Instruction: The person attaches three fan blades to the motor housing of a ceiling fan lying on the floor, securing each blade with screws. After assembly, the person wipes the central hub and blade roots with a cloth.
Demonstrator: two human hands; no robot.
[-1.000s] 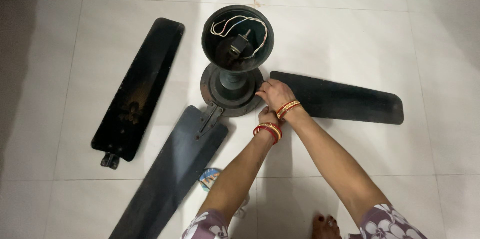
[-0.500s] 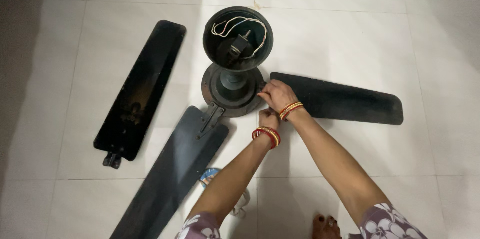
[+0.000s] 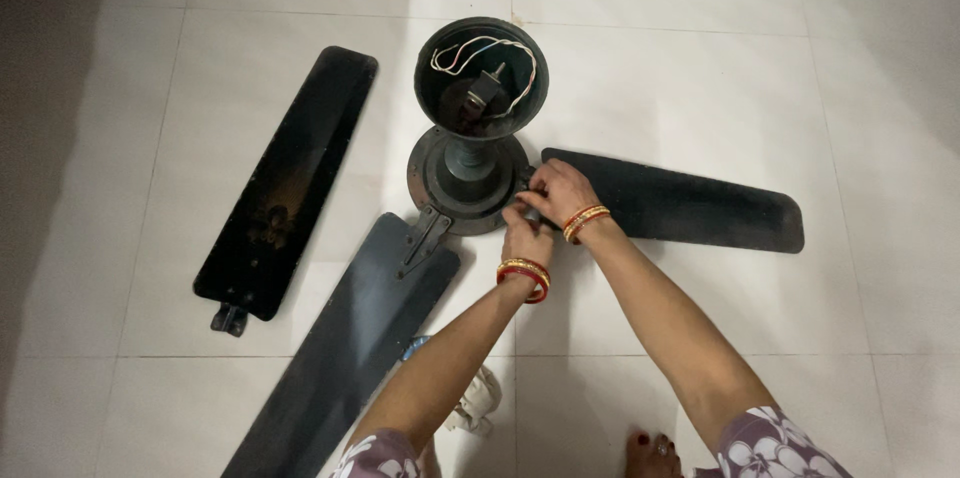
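Ceiling fan lies on the tiled floor (image 3: 700, 68), canopy cup (image 3: 482, 78) facing up with loose wires (image 3: 480, 46) spilling inside — so the motor hub (image 3: 470, 183) sits flat and steady for work at its rim.

Both hands meet at the hub's right edge, where the right blade (image 3: 680, 203) joins it. Right hand (image 3: 562, 193) has its fingers curled over the blade root, apparently pressing or pinching at the joint; left hand (image 3: 527, 236) is just below it, fingers bent onto the same spot. I can't tell what, if anything, either one pinches — the joint is hidden under the fingers.

Front blade (image 3: 350, 348) is on its bracket (image 3: 425, 236) at the hub's lower left and runs out toward the left arm. Third blade (image 3: 290, 178) lies detached, well apart on the left, bracket end nearest the camera.

Room: open tile above and to the right of the hub. Tight side is lower left — front blade crowds the left forearm. A cloth (image 3: 475, 403) lies under that arm; a foot (image 3: 655, 453) near the bottom edge.
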